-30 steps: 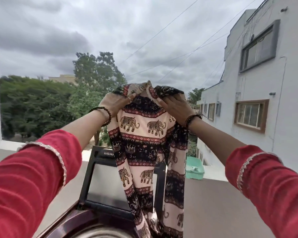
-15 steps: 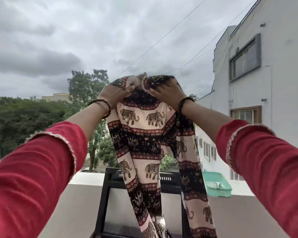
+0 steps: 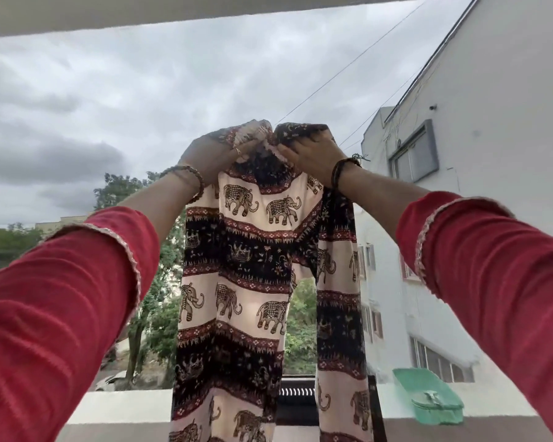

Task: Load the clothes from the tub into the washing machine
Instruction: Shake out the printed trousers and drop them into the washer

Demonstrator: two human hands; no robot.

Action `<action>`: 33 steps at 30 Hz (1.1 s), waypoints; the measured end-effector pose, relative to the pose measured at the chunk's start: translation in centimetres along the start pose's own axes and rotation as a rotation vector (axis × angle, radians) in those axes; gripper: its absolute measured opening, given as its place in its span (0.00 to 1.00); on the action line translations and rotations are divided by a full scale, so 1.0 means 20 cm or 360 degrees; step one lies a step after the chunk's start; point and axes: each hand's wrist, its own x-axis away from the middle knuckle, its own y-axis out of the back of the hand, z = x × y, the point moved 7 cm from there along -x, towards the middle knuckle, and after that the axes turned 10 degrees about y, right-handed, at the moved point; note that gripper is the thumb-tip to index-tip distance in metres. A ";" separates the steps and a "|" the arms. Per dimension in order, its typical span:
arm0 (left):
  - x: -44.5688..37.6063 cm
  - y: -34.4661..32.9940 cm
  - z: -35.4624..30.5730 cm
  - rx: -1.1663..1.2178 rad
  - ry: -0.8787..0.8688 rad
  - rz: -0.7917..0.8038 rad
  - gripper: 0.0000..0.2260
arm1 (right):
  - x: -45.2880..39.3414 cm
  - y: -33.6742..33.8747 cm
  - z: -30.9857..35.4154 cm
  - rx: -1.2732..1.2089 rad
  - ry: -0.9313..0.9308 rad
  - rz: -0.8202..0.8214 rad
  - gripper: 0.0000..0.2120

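Both hands are up high at 12 o'clock. The left hand [image 3: 209, 157] and the right hand [image 3: 313, 156] each grip the top of the elephant pants [image 3: 253, 250], which hang down toward 6 o'clock

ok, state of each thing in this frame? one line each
Left hand: raised, gripping the garment's top edge.
Right hand: raised, gripping the same edge beside the left.
Cream, black and red elephant-print garment: held up, hanging down unfolded, lower end out of frame.
Black washing machine lid: upright, mostly hidden behind the garment.
Green plastic tub: resting on the white ledge; contents unclear.
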 end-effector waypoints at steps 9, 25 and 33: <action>-0.05 -0.02 0.10 0.0052 0.0089 -0.0040 0.38 | -0.09 0.00 0.01 -0.0049 -0.0168 0.0011 0.35; 0.25 -0.24 -0.26 0.0496 0.0452 -0.0029 0.29 | 0.07 -0.04 0.50 -0.0361 -0.0172 0.0049 0.25; 0.58 -0.28 -0.46 0.0597 0.0316 0.0301 0.19 | 0.31 -0.12 0.84 -0.0369 0.0021 0.0391 0.19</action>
